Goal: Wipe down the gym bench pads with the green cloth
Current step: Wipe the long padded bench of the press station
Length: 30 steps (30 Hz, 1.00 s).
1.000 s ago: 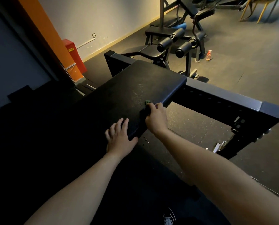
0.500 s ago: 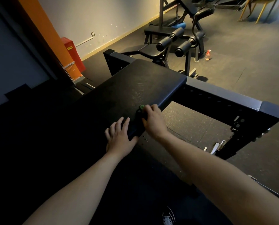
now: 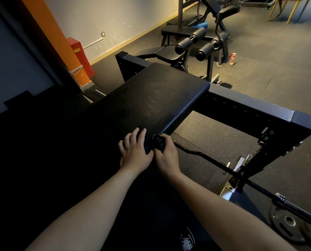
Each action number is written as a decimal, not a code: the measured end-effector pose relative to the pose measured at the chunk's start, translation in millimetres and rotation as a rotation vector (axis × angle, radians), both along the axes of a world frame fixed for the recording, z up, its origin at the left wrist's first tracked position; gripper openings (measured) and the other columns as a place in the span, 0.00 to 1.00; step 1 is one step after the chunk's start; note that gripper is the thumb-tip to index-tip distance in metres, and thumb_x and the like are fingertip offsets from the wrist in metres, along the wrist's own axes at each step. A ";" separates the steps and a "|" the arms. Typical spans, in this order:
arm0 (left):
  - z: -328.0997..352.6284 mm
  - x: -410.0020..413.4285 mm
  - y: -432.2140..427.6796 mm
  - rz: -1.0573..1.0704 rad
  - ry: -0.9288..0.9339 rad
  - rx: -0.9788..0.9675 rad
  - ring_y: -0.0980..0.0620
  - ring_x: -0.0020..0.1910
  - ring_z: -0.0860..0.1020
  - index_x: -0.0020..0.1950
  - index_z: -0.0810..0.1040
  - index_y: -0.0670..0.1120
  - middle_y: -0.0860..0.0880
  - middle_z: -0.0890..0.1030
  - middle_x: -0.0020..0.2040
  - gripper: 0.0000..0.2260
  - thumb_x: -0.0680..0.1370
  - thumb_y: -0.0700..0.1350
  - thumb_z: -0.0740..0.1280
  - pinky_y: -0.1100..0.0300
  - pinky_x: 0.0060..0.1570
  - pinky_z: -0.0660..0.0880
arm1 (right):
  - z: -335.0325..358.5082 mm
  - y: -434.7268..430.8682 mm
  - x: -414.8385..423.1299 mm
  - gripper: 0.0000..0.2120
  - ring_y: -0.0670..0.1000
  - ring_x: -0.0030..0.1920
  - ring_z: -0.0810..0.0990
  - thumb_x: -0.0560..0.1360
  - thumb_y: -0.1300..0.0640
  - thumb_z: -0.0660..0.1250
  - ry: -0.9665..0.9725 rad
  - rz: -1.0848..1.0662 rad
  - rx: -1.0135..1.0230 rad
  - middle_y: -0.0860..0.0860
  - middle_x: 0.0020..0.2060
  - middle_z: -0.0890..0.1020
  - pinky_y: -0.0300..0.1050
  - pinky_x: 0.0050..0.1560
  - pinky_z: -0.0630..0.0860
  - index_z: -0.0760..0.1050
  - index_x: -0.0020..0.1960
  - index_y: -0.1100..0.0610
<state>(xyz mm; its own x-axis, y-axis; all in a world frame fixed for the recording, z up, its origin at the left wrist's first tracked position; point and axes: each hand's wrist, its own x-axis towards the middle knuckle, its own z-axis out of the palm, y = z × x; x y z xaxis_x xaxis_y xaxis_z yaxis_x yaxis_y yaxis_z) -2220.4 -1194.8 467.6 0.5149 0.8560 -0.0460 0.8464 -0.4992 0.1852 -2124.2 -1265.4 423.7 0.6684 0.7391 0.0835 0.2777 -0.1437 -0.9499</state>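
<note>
**While working the near right edge: one hand bracing, the other scrubbing**

Got the left hand (image 3: 134,151) lying flat on the black padded surface (image 3: 151,102), fingers straight and slightly spread, gripping nothing, just pressing down close to the right edge. Probably parked there to steady the body while leaning in over the bench.

Got the right hand (image 3: 166,157) just beside it, close enough to maybe touch at the thumbs, fingers curled tight around the green cloth (image 3: 159,143), bunched into a wad and pushed against the rounded side of the surface near its closest right corner. Reads almost black here, barely a hint of green. Makes sense to ball it up like that: more pressure on a narrow curved edge than with a flat sheet. Can't tell about any wrap under the lip, hidden behind the knuckles.

Judging by position alone, looks like mid-wipe along the side edge, with the far end and the left side maybe not done yet.

Also spotted: a barbell (image 3: 196,153) running low along the right of the surface, weight plates (image 3: 288,223) at bottom right, and a spray bottle (image 3: 232,58) standing on the floor well apart. Worth minding the feet around that bar.
</note>
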 end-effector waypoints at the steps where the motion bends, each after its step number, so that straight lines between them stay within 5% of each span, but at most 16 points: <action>1: 0.4 -0.7 0.5 -0.005 0.000 -0.007 0.46 0.80 0.48 0.81 0.51 0.56 0.50 0.51 0.82 0.36 0.78 0.60 0.64 0.42 0.76 0.45 | -0.2 0.1 4.8 0.19 0.45 0.57 0.75 0.74 0.59 0.68 -0.042 0.019 -0.017 0.46 0.55 0.78 0.47 0.60 0.75 0.70 0.63 0.48; 6: 0.1 -1.9 -0.1 -0.004 -0.002 -0.021 0.47 0.80 0.47 0.81 0.50 0.57 0.51 0.49 0.82 0.35 0.78 0.62 0.63 0.42 0.76 0.45 | 7.8 18.0 58.6 0.25 0.53 0.63 0.71 0.75 0.61 0.66 -0.059 -0.092 -0.054 0.53 0.62 0.72 0.53 0.66 0.70 0.63 0.70 0.52; 9: -0.8 -1.1 -0.9 0.001 0.008 -0.001 0.47 0.80 0.47 0.81 0.50 0.57 0.51 0.49 0.82 0.36 0.78 0.62 0.63 0.42 0.76 0.45 | 20.3 42.6 77.7 0.20 0.55 0.64 0.68 0.78 0.51 0.64 0.099 -0.223 -0.122 0.54 0.63 0.67 0.56 0.68 0.68 0.63 0.67 0.53; 12: -0.3 0.9 -0.6 0.010 0.010 -0.002 0.47 0.80 0.48 0.81 0.51 0.57 0.50 0.50 0.82 0.35 0.78 0.63 0.62 0.42 0.76 0.46 | 27.1 48.7 53.8 0.15 0.53 0.60 0.69 0.80 0.44 0.60 0.036 -0.179 -0.105 0.52 0.58 0.68 0.53 0.63 0.70 0.67 0.60 0.52; 17: 6.3 4.2 -3.0 0.010 0.102 0.019 0.45 0.80 0.48 0.81 0.51 0.55 0.49 0.49 0.82 0.36 0.79 0.53 0.66 0.40 0.77 0.49 | 23.6 29.8 -0.1 0.05 0.48 0.55 0.68 0.80 0.54 0.62 -0.059 -0.069 -0.065 0.48 0.54 0.69 0.42 0.55 0.67 0.70 0.56 0.51; 22: 12.7 15.7 -5.0 0.042 0.016 0.020 0.42 0.77 0.54 0.79 0.58 0.55 0.47 0.57 0.79 0.31 0.79 0.60 0.64 0.41 0.75 0.52 | 20.0 31.3 42.9 0.06 0.50 0.55 0.72 0.77 0.59 0.65 -0.075 -0.155 -0.048 0.49 0.52 0.72 0.52 0.60 0.74 0.71 0.52 0.51; 30: 10.4 27.9 -3.8 0.085 0.059 0.027 0.40 0.75 0.56 0.77 0.58 0.59 0.45 0.56 0.77 0.29 0.79 0.62 0.63 0.40 0.74 0.52 | 25.8 46.0 28.4 0.06 0.52 0.59 0.68 0.77 0.57 0.63 0.318 -0.314 -0.050 0.50 0.56 0.69 0.48 0.60 0.69 0.68 0.52 0.50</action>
